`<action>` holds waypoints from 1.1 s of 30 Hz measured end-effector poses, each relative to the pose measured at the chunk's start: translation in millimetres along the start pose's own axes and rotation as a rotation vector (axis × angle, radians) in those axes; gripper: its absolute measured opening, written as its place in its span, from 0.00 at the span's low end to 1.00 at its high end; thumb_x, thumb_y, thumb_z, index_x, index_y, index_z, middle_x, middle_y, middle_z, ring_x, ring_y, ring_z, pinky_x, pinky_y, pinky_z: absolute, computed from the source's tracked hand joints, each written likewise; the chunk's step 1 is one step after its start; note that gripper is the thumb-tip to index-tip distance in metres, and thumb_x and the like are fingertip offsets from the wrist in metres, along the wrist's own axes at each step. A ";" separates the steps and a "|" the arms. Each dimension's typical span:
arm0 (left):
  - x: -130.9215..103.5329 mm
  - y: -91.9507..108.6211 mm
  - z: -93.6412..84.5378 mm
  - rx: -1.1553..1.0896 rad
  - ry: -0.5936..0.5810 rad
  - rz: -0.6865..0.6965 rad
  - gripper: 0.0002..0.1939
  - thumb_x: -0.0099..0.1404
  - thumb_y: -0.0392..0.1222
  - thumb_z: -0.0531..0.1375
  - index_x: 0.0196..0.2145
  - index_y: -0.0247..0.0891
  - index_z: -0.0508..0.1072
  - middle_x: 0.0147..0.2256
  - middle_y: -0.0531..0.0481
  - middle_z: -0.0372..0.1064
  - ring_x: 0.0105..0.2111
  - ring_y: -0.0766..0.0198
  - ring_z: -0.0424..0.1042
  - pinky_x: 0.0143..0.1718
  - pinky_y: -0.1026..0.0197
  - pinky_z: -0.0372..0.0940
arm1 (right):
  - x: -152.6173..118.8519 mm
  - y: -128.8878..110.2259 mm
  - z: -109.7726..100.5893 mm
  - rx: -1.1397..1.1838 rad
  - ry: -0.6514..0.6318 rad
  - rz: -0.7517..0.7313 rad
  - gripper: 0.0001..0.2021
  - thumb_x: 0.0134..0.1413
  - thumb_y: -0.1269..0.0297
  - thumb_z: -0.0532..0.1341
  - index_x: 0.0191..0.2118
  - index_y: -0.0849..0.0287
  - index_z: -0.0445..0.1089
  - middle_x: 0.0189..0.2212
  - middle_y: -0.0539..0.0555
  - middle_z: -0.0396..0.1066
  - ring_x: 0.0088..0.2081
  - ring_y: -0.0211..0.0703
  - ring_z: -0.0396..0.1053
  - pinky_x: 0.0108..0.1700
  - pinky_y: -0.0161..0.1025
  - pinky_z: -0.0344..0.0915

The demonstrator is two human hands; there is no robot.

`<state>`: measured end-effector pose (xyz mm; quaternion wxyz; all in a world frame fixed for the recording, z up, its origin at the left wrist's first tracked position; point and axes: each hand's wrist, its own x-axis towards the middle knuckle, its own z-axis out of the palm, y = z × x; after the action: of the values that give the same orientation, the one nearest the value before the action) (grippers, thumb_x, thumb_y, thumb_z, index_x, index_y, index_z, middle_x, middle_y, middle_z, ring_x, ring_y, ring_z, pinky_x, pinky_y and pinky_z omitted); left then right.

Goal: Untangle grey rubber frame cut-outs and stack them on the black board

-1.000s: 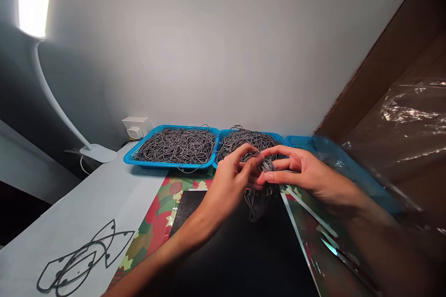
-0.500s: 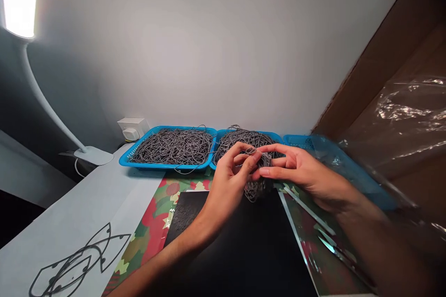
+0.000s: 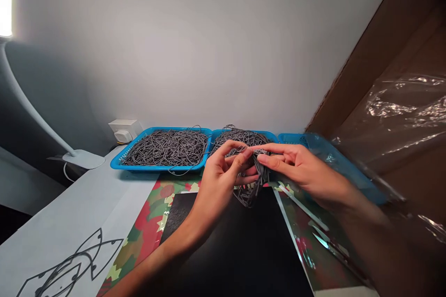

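My left hand (image 3: 223, 167) is closed, thumb and forefinger pinching thin grey strands at the top of a bundle of grey cord-like loops (image 3: 248, 196). From the other side my right hand (image 3: 301, 164) grips the same bundle between thumb and fingers. The loops hang below both hands, over the far edge of a black mat (image 3: 237, 246). Some strands are hidden behind the fingers. Directly behind the hands stands a blue basket heaped with similar grey loops (image 3: 240, 137).
Another full blue basket (image 3: 118, 162) stands to the left, and a third (image 3: 289, 138) sits at right under clear plastic. Scissors (image 3: 334, 250) and a pale strip-shaped tool (image 3: 303, 206) lie right of the mat. Black flat loops (image 3: 92, 256) lie at left near a lamp base (image 3: 83, 158).
My right thumb has moved up the bundle, and more of the grey strands show between the hands. The bundle hangs slightly further left. The view has shifted a little to the right.
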<state>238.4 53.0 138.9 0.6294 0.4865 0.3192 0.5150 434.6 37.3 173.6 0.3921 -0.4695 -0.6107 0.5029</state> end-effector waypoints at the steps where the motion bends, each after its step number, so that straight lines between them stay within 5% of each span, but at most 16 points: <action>1: -0.1 -0.2 0.0 0.004 -0.003 0.004 0.19 0.66 0.54 0.76 0.43 0.40 0.78 0.33 0.52 0.79 0.34 0.64 0.81 0.38 0.63 0.82 | 0.3 0.3 1.3 -0.005 -0.002 -0.013 0.27 0.63 0.43 0.74 0.61 0.53 0.84 0.43 0.57 0.87 0.46 0.54 0.84 0.51 0.48 0.78; 8: 0.3 -3.6 1.6 -0.028 -0.001 0.009 0.19 0.66 0.54 0.76 0.42 0.39 0.78 0.37 0.50 0.81 0.39 0.58 0.84 0.42 0.57 0.85 | 1.5 3.7 4.4 -0.104 0.118 -0.126 0.18 0.68 0.45 0.71 0.56 0.46 0.86 0.55 0.54 0.85 0.61 0.58 0.79 0.66 0.53 0.73; 13: 1.7 -6.6 2.2 -0.044 -0.014 -0.005 0.19 0.66 0.54 0.76 0.42 0.39 0.77 0.34 0.51 0.80 0.39 0.56 0.86 0.42 0.57 0.85 | 2.2 6.6 6.2 -0.107 0.151 -0.135 0.18 0.67 0.46 0.72 0.55 0.48 0.87 0.56 0.54 0.85 0.63 0.59 0.77 0.65 0.53 0.74; 22: 4.3 -10.6 -2.5 0.014 -0.009 0.006 0.17 0.69 0.54 0.74 0.43 0.42 0.76 0.31 0.55 0.76 0.32 0.66 0.80 0.39 0.65 0.79 | -5.2 -8.6 0.9 -0.084 0.070 0.042 0.25 0.63 0.49 0.72 0.62 0.53 0.79 0.44 0.55 0.85 0.44 0.49 0.79 0.39 0.39 0.73; 28: 7.4 -24.5 -1.8 0.022 0.029 -0.033 0.21 0.66 0.58 0.75 0.42 0.41 0.74 0.27 0.59 0.70 0.26 0.69 0.72 0.32 0.69 0.69 | 0.4 -1.7 5.1 -0.104 0.041 0.056 0.22 0.60 0.52 0.73 0.57 0.55 0.81 0.33 0.53 0.81 0.38 0.49 0.77 0.36 0.40 0.71; 33: 6.5 -22.1 -1.3 0.050 -0.011 -0.041 0.19 0.70 0.58 0.71 0.44 0.43 0.73 0.28 0.59 0.71 0.25 0.67 0.75 0.32 0.67 0.69 | 2.3 0.1 2.2 0.027 0.025 0.097 0.24 0.59 0.52 0.75 0.57 0.56 0.79 0.36 0.53 0.82 0.40 0.46 0.80 0.42 0.40 0.76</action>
<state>246.5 59.7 118.3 0.6290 0.4984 0.3384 0.4913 431.8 39.0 173.1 0.3810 -0.4996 -0.5753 0.5237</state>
